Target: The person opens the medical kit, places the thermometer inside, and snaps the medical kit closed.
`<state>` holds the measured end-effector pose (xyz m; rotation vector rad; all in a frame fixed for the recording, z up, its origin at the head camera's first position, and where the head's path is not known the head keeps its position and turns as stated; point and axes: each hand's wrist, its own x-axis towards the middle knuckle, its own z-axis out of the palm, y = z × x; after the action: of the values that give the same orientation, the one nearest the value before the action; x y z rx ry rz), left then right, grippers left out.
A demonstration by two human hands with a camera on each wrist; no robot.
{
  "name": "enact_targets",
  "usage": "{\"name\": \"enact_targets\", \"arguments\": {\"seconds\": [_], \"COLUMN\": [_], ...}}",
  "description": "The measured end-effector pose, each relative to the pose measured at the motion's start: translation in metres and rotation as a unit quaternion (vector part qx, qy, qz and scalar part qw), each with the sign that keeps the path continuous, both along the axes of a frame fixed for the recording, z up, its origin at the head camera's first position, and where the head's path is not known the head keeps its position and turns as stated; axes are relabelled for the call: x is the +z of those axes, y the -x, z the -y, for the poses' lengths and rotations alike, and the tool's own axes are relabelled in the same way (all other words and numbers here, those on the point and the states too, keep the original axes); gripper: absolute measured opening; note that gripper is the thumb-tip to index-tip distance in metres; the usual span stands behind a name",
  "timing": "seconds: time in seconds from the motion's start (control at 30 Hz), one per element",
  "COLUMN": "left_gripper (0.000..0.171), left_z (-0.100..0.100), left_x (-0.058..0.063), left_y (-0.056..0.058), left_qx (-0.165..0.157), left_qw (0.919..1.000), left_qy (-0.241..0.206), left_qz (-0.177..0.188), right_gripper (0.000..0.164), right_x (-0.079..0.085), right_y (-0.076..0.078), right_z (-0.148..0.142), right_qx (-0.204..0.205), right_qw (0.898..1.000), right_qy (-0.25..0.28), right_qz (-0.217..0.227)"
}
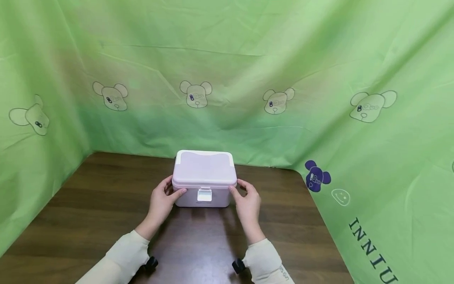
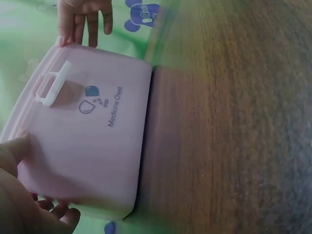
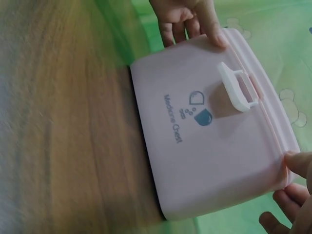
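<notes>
A pale pink medicine box with a white-edged lid stands upright on the table, its lid down. Its front bears a capsule drawing and the words "Medicine Chest", readable in both wrist views. The white front latch tilts outward from the box wall. My left hand grips the left front corner, thumb on the front just below the lid seam and fingers round the side. At the opposite corner my right hand holds the box likewise, thumb near the lid's edge. What lies inside the box is hidden.
The brown wooden table reaches back to a green cloth printed with bear heads, which surrounds it at the back and sides. The box stands near the table's far edge. Dark wrist devices show under the sleeves.
</notes>
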<state>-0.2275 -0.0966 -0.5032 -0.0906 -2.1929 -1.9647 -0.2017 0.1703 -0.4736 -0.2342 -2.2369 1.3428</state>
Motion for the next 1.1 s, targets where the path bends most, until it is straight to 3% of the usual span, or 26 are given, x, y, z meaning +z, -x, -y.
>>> {"name": "enact_targets", "arguments": {"seconds": [0.27,0.53,0.87,1.1], "left_gripper": [0.071,0.069,0.062,0.059], "left_z": [0.005,0.01,0.01,0.008], "left_x": [0.005,0.005,0.01,0.009], "left_y": [-0.002,-0.005,-0.003,-0.004], "left_qx": [0.016,0.024,0.022,0.032], "left_qw": [0.9994,0.9988,0.9954,0.9947], "left_qy": [0.028,0.042,0.092,0.093], "left_qz": [-0.008,-0.005,-0.019,-0.029], "right_gripper": [0.032,0.035,0.058,0.066], "right_x": [-0.007,-0.018,-0.036,-0.042], "right_y": [-0.018,-0.033,-0.036,-0.029], "right_z": [0.023,0.055,0.091,0.114], "right_qx": [-0.018,0.01,0.01,-0.032], "right_qw": [0.998,0.998,0.998,0.996], "right_qy": [0.064,0.057,0.046,0.082], "right_qz": [-0.018,-0.037,-0.033,-0.034]}}
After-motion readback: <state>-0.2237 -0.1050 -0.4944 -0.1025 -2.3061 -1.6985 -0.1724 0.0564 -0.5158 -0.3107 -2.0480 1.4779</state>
